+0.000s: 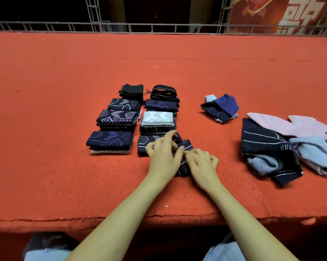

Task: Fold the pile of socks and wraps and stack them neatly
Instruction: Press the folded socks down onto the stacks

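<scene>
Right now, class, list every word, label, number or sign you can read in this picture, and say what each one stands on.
Red banner at top right: large pale characters, cut off by the frame edge and not readable.
Folded sock stacks: woven line patterns only, no lettering.
Dark sock under the hands: pale marks, too blurred to read.
Nothing else bears text.

Both bare forearms reach forward and converge, left hand (163,155) palm-down with fingers (170,136) spread and curled, right hand (202,162) just beside it, knuckles up, fingers curled tight, the two hands touching at the fingertips, both gripping dark fabric.
</scene>
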`<state>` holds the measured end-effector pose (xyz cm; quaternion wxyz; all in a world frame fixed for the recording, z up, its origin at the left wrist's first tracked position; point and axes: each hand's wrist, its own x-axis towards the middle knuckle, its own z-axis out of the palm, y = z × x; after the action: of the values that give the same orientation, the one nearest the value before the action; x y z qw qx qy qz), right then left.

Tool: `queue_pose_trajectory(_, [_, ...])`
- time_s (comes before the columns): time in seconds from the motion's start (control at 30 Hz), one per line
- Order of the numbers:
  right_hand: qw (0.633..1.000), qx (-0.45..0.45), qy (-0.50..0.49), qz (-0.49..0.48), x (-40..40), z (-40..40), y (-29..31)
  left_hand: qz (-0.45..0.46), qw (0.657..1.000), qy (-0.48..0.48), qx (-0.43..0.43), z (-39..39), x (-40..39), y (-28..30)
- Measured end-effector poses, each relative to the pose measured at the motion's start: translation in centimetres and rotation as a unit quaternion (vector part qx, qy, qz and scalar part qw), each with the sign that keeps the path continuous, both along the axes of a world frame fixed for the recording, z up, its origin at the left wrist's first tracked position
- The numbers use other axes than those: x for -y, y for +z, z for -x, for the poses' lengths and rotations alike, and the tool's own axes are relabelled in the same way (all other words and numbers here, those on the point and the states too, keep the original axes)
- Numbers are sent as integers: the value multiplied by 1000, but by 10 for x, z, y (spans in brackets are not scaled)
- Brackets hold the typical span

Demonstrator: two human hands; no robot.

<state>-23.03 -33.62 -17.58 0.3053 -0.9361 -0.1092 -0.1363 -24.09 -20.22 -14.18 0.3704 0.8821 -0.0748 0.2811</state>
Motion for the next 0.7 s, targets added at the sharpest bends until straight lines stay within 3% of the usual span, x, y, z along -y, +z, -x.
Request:
queue_pose_trajectory(0.07, [990, 27, -61, -123, 4, 2, 2, 41, 991, -91, -87, -4, 7, 4])
queue_pose_trajectory(0.13, [977, 51, -117, -172, 7, 4, 2, 20, 976, -159, -146, -9, 8, -5])
queue_pose_trajectory(0.27, [985, 65, -133, -85, 4, 4, -3, -31, 974, -172, -146, -9, -2, -29])
queue_pose_trajectory(0.4, [987, 73, -125, -67, 5, 2, -6, -165, 981, -77, -72, -5, -5, -41])
queue_pose_trajectory(0.5, [983, 86, -149, -59, 7, 3, -6, -264, 954, -59, -129, -6, -3, -34])
queue_pose_trajectory(0.7, [981, 0, -194, -22, 6, -2, -7, -390, 899, -67, -189, -24, 1, -20])
